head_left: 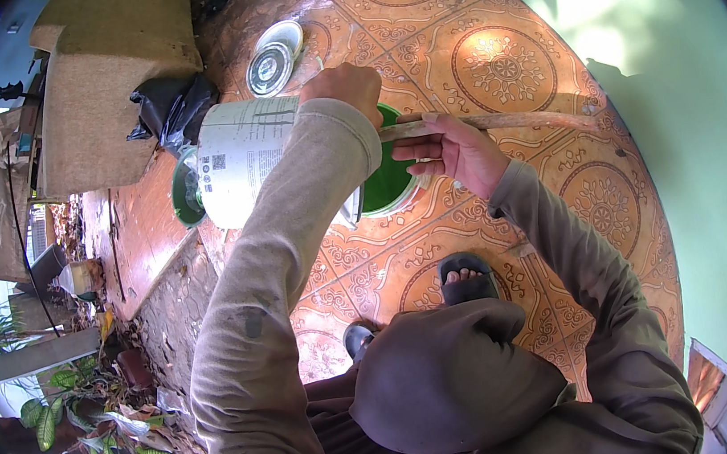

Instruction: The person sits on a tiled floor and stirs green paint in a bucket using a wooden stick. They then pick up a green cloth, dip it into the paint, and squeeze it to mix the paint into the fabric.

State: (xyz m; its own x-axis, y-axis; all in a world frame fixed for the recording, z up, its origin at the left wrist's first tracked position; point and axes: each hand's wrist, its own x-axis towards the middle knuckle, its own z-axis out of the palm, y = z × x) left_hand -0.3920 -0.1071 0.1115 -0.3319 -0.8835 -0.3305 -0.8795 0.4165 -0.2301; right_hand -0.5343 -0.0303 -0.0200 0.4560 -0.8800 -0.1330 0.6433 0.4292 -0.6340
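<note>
A white paint bucket [234,152] lies tipped on its side, its mouth toward a bucket of green paint [393,170]. My left hand [343,90] is closed at the upper rim of the white bucket; its fingertips are hidden. A long wooden stick [540,119] is held between the thumb and fingers of my right hand [453,149], above the green paint. The stick's left end disappears behind my left sleeve. Part of the white bucket's rim shows below that sleeve.
Two round lids [270,69] rest on the patterned tile floor [594,201] beyond the buckets. A black plastic bag [175,109] and another green container [186,193] are at the left. A pale green wall [710,116] bounds the right. Potted plants [110,444] stand lower left.
</note>
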